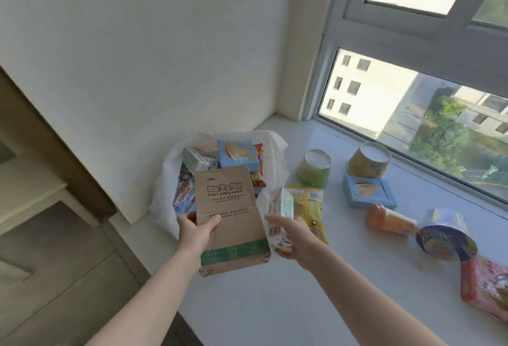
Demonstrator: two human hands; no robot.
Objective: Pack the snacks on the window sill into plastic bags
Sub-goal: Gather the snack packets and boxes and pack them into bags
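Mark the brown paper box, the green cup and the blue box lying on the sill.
brown paper box (228, 208): head view, printed front panel.
green cup (311, 178): head view, side wall.
blue box (369, 191): head view, top face.

brown paper box (231, 219) reading "AOC", "Smart safety socket"

We have only 1 view: head camera, wide-angle, facing forward and down. We look along window sill (275, 304) toward corner where wall (137, 57) meets window (412, 103). Left hand (196, 231) and right hand (295, 238) sit just below frame centre, close to lens; forearms (154, 290) enter from bottom edge. Sill runs out at right edge.
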